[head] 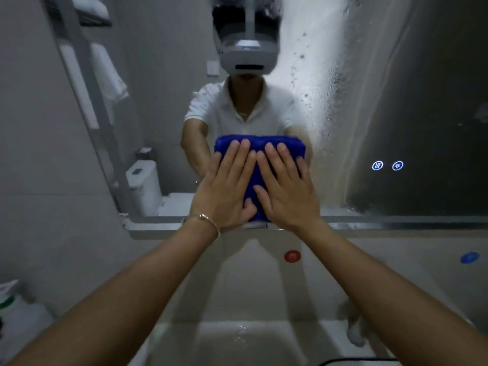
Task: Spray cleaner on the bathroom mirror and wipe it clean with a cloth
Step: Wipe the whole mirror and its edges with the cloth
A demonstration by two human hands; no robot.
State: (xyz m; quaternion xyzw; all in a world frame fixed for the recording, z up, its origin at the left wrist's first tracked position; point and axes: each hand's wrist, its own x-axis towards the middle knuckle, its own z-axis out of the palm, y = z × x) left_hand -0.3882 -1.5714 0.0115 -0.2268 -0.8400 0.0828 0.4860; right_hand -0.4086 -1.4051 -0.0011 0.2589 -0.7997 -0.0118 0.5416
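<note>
- At far left, a white container with a green band (8, 295) stood on the counter, partly cut off by the frame edge.
- Reflected in the left part of the mirror (169, 107) were a rack of white towels (108, 72) and a toilet (144, 184).
- The left forearm reached up from the lower left corner, fully extended, with a thin bracelet (203, 220) at the wrist.
- The left hand (227, 186) lay flat and open, fingers spread and pointing upward, its palm pressing the left half of the blue cloth (260, 146) against the glass; it gripped nothing.
- The folded cloth sat flat on the mirror's lower centre, just above the bottom frame, its top edge showing past the fingertips of both hands.
- The right hand (286, 186) was likewise flat and open, pressing the cloth's right half, with its thumb just beside the left thumb.
- The right forearm stretched from the lower right corner, straight and roughly mirroring the left.
- To the right of the hands, a band of droplets and streaks (324, 101) covered the glass.
- Further right, two lit touch icons (387, 165) glowed on a dark area of the mirror.
- Below, a red round sticker (292, 256) marked the wall above the sink basin (232, 342), and a blue object (469, 258) sat at far right, too blurred to identify.
</note>
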